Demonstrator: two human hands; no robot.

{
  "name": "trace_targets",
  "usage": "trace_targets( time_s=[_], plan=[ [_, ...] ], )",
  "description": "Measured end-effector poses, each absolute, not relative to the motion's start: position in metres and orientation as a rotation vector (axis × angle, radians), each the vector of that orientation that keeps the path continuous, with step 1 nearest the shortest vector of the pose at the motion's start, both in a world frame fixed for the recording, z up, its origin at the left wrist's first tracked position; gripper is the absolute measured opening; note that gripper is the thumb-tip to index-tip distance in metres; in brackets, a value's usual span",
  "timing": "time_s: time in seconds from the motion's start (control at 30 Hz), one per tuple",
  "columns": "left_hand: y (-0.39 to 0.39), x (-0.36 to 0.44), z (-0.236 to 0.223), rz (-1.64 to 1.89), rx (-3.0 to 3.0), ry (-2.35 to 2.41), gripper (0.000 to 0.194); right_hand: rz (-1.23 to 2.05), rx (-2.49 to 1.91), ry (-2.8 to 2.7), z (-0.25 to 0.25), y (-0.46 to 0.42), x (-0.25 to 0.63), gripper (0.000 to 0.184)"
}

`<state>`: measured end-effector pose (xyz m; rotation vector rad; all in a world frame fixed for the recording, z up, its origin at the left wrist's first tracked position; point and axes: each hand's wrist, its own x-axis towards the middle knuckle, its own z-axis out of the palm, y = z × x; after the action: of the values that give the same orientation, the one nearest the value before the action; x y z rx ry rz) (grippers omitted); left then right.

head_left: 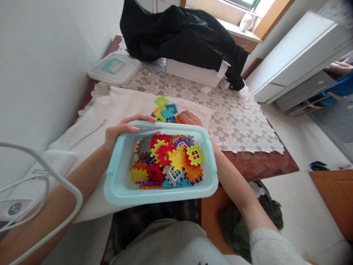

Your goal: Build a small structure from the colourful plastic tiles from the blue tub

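Since the tub (160, 199) looks light and stiff, its rim (112, 162) suits the left hand (117, 133) gripping it, while the right hand (190, 118) touches an orange piece (179, 120), its grip unclear.

L hand (119, 129) gripping, R hand (190, 118) palm dn

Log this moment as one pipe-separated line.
left hand: grips bin at far-left corner | right hand: at loose tiles beyond bin | contents: mixed-colour tiles | lid: on table, off bin
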<state>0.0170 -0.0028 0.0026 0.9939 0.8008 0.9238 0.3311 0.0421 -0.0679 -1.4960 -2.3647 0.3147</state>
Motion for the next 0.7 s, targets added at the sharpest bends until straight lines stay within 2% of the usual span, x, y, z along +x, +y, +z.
trace_targets(
  time_s=[0.07,0.2,0.27,0.43,0.7],
  plan=[
    [-0.0029,0.0174,0.0026,0.952,0.989,0.809,0.039,0.327,-1.52,-2.348,-0.0678,0.0429,0.3309,0.037],
    [-0.0016,0.0146,0.0041,0.908,1.003,0.828,0.039,0.305,-1.525,-2.36,-0.0667,0.0427,0.3316,0.053],
    [-0.0004,0.0128,0.0042,0.886,1.007,0.824,0.039,0.273,-1.529,-2.381,-0.0645,0.0412,0.3312,0.052],
    [-0.0006,0.014,0.0046,0.891,1.007,0.817,0.041,0.255,-1.567,-2.335,-0.0602,0.0377,0.3265,0.035],
    [-0.0045,0.0185,0.0062,0.923,0.971,0.817,0.038,0.266,-1.647,-2.132,-0.0629,0.045,0.3343,0.052]
  ],
)
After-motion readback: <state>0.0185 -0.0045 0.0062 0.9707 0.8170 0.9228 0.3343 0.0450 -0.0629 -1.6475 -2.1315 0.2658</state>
